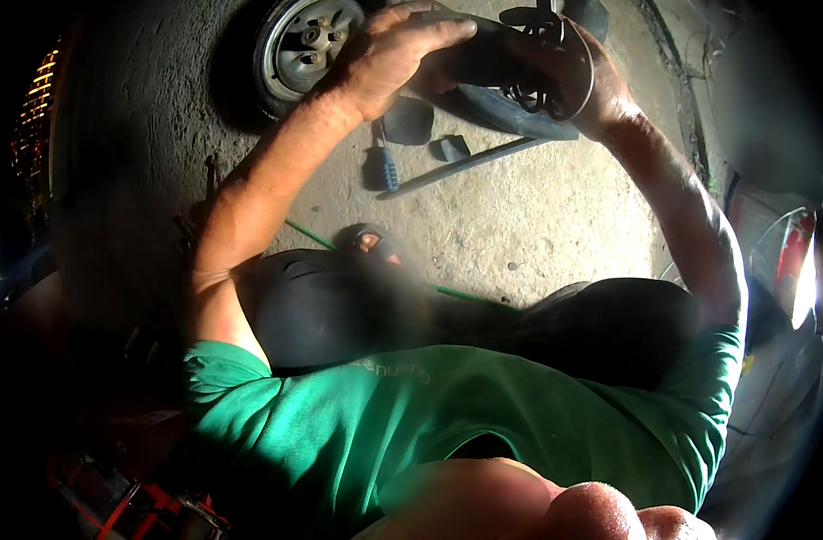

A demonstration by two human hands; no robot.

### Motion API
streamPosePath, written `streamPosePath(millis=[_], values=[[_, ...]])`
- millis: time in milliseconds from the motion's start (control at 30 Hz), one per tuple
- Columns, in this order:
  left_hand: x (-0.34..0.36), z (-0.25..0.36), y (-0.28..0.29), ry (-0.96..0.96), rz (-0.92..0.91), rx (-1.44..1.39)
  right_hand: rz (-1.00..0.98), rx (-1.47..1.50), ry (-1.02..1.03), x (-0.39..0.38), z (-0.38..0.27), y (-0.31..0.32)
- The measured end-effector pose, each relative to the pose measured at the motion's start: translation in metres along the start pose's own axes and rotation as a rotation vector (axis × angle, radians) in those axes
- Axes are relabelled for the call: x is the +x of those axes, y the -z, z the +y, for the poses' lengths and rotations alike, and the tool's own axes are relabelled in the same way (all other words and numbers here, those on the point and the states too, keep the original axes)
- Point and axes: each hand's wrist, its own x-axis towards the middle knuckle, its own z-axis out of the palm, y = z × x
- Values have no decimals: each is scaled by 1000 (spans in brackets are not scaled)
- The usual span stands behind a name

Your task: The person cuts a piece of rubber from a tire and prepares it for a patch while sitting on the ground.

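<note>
At the top of the head view I hold up a dark cylindrical part with wire-like coils (492, 52) at its right end. Its exact kind is too dark to tell. My left hand (398, 54) is closed round the left end, thumb lying along the top. At the coiled end, my right hand (600, 94) grips from the right, its fingers mostly hidden behind the coils and a thin ring. Below the part, a screwdriver with a blue handle (391, 169) lies on the concrete, beside a dark flat piece (409, 120).
A wheel (312, 45) lies at the upper left. A long metal bar (470, 166), a small dark piece (454, 148) and a black curved tyre-like thing (510, 112) lie below my hands. A green cord (310, 234) runs by my foot. Red equipment (128, 504) stands lower left.
</note>
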Motion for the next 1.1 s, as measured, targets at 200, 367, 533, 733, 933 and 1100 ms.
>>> streamPosePath(millis=[200, 367, 533, 733, 933, 1100], values=[[1, -3, -4, 16, 13, -75, 46, -388, 262, -1, 9, 0], [1, -6, -5, 3, 49, -111, 50, -401, 257, -1, 3, -2], [1, 1, -10, -84, 98, 45, 261, -475, 655, 17, 12, 1], [-3, 29, -13, -19, 26, 267, 44, -258, 273, -3, 4, 2], [1, -14, 7, -139, 46, 483, 51, 582, -292, 4, -24, -3], [9, -1, -3, -716, 132, 1040, 137, 609, -263, -3, -22, -8]])
